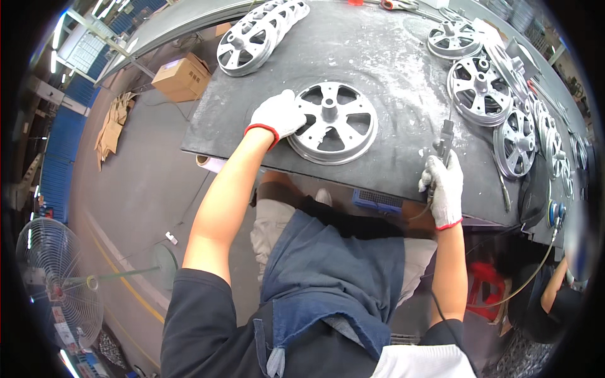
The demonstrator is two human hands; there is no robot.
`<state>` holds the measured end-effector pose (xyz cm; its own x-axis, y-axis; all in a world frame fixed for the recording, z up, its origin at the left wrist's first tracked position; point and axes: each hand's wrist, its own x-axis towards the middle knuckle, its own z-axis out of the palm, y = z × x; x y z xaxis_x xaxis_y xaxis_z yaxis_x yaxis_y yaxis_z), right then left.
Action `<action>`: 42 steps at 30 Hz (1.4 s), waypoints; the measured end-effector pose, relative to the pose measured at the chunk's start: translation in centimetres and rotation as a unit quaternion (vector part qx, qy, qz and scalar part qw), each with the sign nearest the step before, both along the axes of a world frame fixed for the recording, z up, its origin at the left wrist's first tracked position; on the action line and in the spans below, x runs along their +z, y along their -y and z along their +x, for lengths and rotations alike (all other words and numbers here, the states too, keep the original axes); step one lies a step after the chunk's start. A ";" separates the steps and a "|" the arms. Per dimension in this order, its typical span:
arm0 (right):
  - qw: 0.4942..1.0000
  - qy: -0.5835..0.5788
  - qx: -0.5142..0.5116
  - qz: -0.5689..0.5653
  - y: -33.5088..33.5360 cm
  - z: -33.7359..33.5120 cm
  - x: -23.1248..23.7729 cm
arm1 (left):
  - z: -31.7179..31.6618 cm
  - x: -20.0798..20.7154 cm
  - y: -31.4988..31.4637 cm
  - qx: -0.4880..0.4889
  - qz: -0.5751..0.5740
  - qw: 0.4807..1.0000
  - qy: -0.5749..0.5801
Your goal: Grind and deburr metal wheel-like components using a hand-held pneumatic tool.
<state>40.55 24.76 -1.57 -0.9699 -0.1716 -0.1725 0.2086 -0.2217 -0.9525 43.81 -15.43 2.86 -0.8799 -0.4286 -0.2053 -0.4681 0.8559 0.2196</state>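
Observation:
A silver spoked metal wheel (pixel 346 123) lies flat near the front edge of the dark worktable, its hub sticking up. My left hand (pixel 277 115), in a white glove with a red cuff, grips the wheel's left rim. To the wheel's right, and apart from it, my gloved right hand (pixel 444 186) is closed around a slim dark power tool (pixel 447 133). This tool points away from me, and a thin tip seems to extend from its far end. A hose or cord hangs below the right hand.
More metal wheels stand in a leaning row (pixel 246 50) at the far left, and several lie piled (pixel 482 91) along the right. Pale dust coats the worktable (pixel 384 57). A cardboard box (pixel 181 78) and a fan (pixel 60 277) are on the left. Another person's arm (pixel 554 286) shows at lower right.

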 end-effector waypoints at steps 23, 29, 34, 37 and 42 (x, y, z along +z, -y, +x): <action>0.926 -0.257 -0.048 0.272 1.9 2.9 -1.5 | -8.9 9.8 -5.9 -0.154 -0.093 0.922 -0.342; 0.921 -0.314 -0.044 0.225 1.6 3.1 -3.6 | -8.7 11.4 -7.1 -0.127 0.150 0.934 -0.297; 0.924 -0.325 -0.051 0.196 1.9 3.9 -1.6 | -9.0 8.7 -5.5 -0.150 -0.073 0.944 -0.286; 0.966 -0.200 0.007 0.167 1.0 8.0 0.5 | -8.5 8.3 -5.0 -0.183 -0.042 0.924 -0.333; 0.967 -0.174 0.107 0.151 0.1 12.8 2.2 | -7.3 7.9 -6.3 -0.177 0.093 0.912 -0.357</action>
